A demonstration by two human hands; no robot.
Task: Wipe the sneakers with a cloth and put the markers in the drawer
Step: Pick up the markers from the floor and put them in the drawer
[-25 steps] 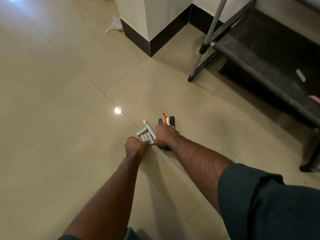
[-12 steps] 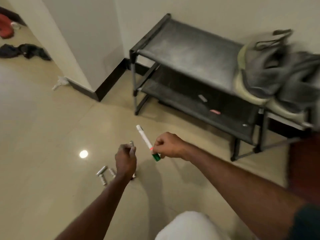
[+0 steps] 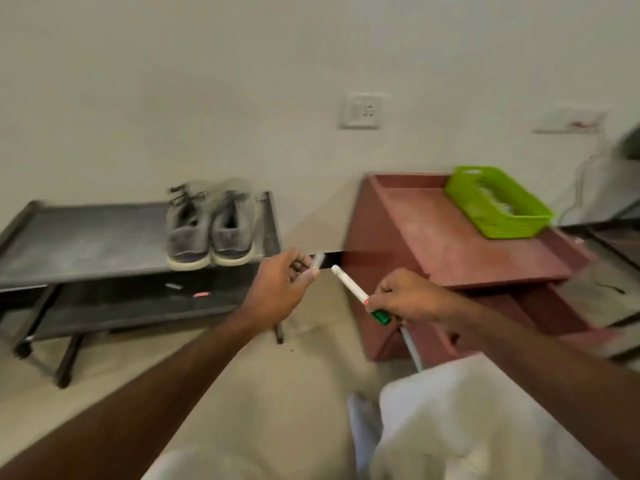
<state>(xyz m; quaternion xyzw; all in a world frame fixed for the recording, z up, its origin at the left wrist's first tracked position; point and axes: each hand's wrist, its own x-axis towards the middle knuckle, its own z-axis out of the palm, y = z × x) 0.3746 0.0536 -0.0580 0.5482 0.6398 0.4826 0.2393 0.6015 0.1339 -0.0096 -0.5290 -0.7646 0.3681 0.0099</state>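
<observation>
A pair of grey sneakers [image 3: 212, 230] with pale soles stands on the top shelf of a black rack [image 3: 86, 244]. My left hand [image 3: 280, 289] is raised in the middle of the view and pinches a small white marker [image 3: 318, 262]. My right hand [image 3: 408, 299] grips a bundle of markers [image 3: 353, 289], with a white barrel pointing up-left and a green end below my fist. Both hands hover between the rack and a reddish-brown cabinet [image 3: 450, 251]. The picture is blurred by motion.
A lime green basket [image 3: 498, 202] sits on the cabinet's top at the right. Small scraps lie on the rack's lower shelf [image 3: 138, 299]. A wall socket [image 3: 362, 110] is above. White cloth [image 3: 485, 420] covers my lap at the bottom right.
I have lifted markers off the floor in both hands and the view has swung up and right, from the floor tiles to the rack, sneakers and cabinet.
</observation>
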